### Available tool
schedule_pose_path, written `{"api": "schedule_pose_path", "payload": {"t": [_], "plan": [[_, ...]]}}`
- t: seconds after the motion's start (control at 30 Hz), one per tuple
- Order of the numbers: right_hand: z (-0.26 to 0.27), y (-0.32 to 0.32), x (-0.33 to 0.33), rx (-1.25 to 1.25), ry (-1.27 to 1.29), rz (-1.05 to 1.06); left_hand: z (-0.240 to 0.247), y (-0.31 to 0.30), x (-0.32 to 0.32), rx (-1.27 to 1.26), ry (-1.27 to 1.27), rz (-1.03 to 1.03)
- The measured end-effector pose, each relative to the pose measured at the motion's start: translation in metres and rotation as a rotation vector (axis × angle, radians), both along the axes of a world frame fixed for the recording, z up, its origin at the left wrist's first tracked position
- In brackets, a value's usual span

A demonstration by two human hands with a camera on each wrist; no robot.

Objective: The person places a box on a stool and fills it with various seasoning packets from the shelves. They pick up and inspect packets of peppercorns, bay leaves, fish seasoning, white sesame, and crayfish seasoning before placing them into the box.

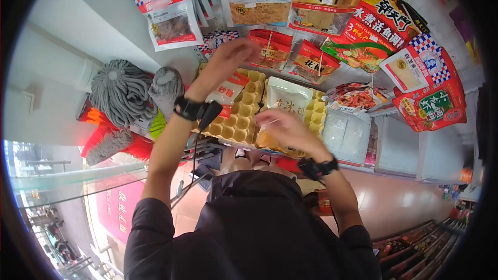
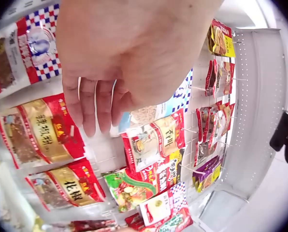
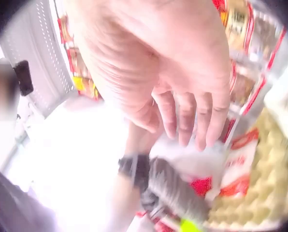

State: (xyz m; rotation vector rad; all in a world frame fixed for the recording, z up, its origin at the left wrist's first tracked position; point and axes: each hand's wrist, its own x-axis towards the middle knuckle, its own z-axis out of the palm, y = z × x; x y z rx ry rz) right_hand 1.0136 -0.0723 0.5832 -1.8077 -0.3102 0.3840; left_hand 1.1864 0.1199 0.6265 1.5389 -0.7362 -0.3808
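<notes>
Egg tray (image 1: 244,115), yellow, moulded: right hand (image 1: 288,132) above its near side, fingers straight, slightly parted, holding nothing. Silver foil pouch (image 1: 284,97) and red-and-white plastic packet (image 1: 232,92) rest on the tray. Left hand (image 1: 229,61) over its far edge, fingers straight, narrowly parted, holding nothing. Red-and-gold plastic packets (image 2: 40,131) hang beyond the tray.

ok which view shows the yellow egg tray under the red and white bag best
The head view: it looks down on the egg tray and shows its dimpled surface clearly, though the red and white bag covers some. The right wrist view shows it paler at lower right; the left wrist view does not clearly show it.
</notes>
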Motion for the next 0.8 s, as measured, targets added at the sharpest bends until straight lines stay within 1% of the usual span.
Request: {"api": "schedule_pose_path", "payload": {"t": [0.03,0.07,0.1,0.13,0.17,0.2,0.23,0.27,0.3,0.33,0.37,0.4,0.43,0.53,0.57,0.63,0.67,0.7,0.77,0.8], "plan": [[-0.018,-0.026,-0.005,0.136,0.004,-0.232,-0.017,0.01,-0.001,-0.038,-0.002,0.048],[-0.016,-0.051,-0.011,0.226,0.006,-0.375,-0.028,0.021,-0.008,0.033,-0.059,0.083],[-0.014,-0.067,-0.02,0.224,-0.002,-0.39,-0.035,0.029,-0.019,0.099,-0.115,0.119],[-0.01,-0.078,-0.03,0.214,-0.02,-0.52,-0.036,0.033,-0.029,0.092,-0.121,0.109],[-0.007,-0.082,-0.034,0.204,-0.038,-0.647,-0.038,0.038,-0.038,0.081,-0.067,0.137],[-0.007,-0.08,-0.033,0.2,-0.038,-0.654,-0.04,0.041,-0.043,0.075,-0.007,0.166],[-0.007,-0.074,-0.028,0.106,-0.079,-0.638,-0.045,0.04,-0.041,0.071,-0.005,0.161],[-0.006,-0.068,-0.021,0.01,-0.122,-0.619,-0.053,0.038,-0.037,0.089,-0.024,0.224],[-0.007,-0.06,-0.013,0.002,-0.122,-0.62,-0.058,0.036,-0.036,0.107,-0.04,0.289],[-0.008,-0.052,-0.001,-0.196,-0.268,-0.593,-0.062,0.033,-0.034,0.097,-0.038,0.291],[-0.008,-0.043,0.011,-0.392,-0.42,-0.56,-0.063,0.03,-0.03,0.083,-0.107,0.308],[-0.007,-0.034,0.018,-0.406,-0.423,-0.578,-0.062,0.028,-0.025,0.071,-0.179,0.325],[-0.006,-0.027,0.023,-0.411,-0.431,-0.579,-0.062,0.03,-0.027,0.063,-0.185,0.325],[-0.01,-0.011,0.026,-0.317,-0.282,-0.596,-0.066,0.041,-0.046,0.096,-0.144,0.277],[-0.009,-0.008,0.025,-0.323,-0.283,-0.596,-0.069,0.048,-0.048,0.128,-0.123,0.24],[-0.006,-0.003,0.023,-0.334,-0.211,-0.374,-0.074,0.06,-0.049,0.189,-0.077,0.17],[-0.005,0.002,0.024,-0.295,-0.187,-0.283,-0.072,0.063,-0.045,0.185,-0.072,0.17],[-0.004,0.008,0.026,-0.299,-0.183,-0.284,-0.069,0.066,-0.039,0.223,-0.08,0.163],[0.003,0.022,0.03,-0.314,-0.279,0.018,-0.062,0.066,-0.026,0.256,-0.079,0.153],[0.01,0.033,0.032,-0.262,-0.238,0.095,-0.057,0.064,-0.017,0.22,-0.112,0.095]]}}
